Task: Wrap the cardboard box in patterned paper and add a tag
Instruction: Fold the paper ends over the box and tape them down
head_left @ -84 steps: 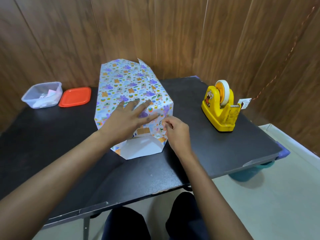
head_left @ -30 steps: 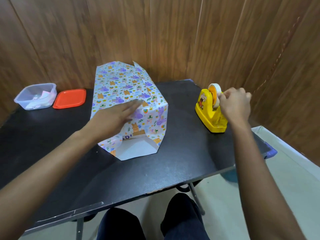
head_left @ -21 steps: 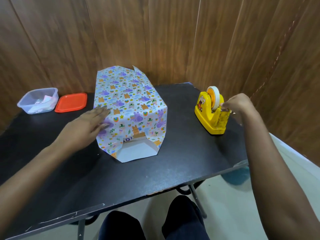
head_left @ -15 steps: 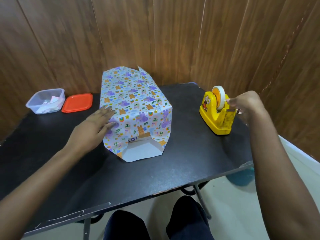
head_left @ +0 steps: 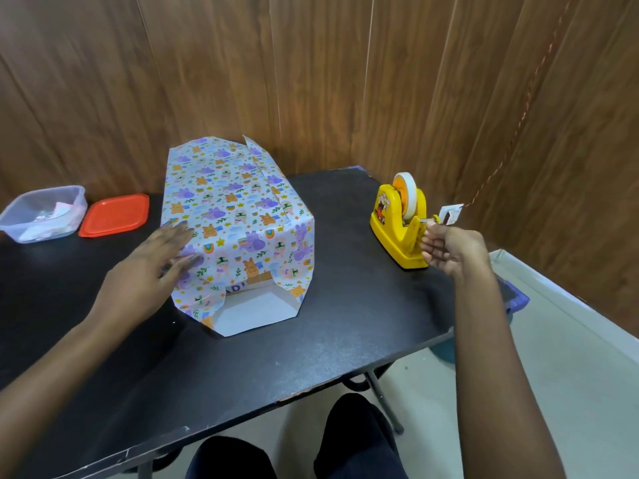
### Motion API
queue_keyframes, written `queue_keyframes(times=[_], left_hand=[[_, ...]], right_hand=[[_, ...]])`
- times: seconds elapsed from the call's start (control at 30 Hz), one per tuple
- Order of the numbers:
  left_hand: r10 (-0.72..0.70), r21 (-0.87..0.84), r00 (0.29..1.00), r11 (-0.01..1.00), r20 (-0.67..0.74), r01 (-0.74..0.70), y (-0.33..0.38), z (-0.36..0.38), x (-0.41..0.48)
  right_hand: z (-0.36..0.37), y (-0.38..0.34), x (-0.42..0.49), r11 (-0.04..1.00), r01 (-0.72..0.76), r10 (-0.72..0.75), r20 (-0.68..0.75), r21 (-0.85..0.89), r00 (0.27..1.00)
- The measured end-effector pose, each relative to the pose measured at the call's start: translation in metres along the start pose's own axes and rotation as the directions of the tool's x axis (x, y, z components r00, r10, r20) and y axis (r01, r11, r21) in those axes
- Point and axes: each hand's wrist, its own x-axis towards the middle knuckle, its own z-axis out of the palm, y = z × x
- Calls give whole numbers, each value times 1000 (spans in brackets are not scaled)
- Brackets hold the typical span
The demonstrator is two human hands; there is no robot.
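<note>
My right grip pinches tape at the dispenser; my flat left grip pins thin, probably slippery paper, mid-frame.

On my black counter, far left, sits a clear tub – an orange lid just beside it – with wood panelling behind.

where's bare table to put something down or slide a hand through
Widest: the near strip of table, between box and front edge. Also the gap between box and dispenser. Crowded: back left with tub and lid, left hand flat against the box, right hand pinching tape at the dispenser.
</note>
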Motion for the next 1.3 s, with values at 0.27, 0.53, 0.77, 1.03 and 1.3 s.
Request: queue_keyframes(times=[0.27, 0.53, 0.77, 1.03, 1.3], left_hand=[[-6, -4, 1000, 1000, -12, 6, 0, 1, -1], [-8, 41, 998, 999, -57, 10, -2, 3, -4], [-5, 37, 998, 999, -58, 7, -2, 7, -3], [14, 32, 997, 999, -81, -11, -4, 9, -3], [44, 34, 993, 999, -111, -40, -6, 11, -7]], right_hand=[[9, 20, 1, 963, 136, -126, -54, 232, 990], [31, 21, -10, 821, 16, 15, -49, 571, 999], [27, 23, -10, 897, 120, -85, -101, 425, 991], [33, 22, -13, 869, 122, -58, -145, 479, 988], [49, 47, -33, 668, -38, -31, 79, 743, 996]])
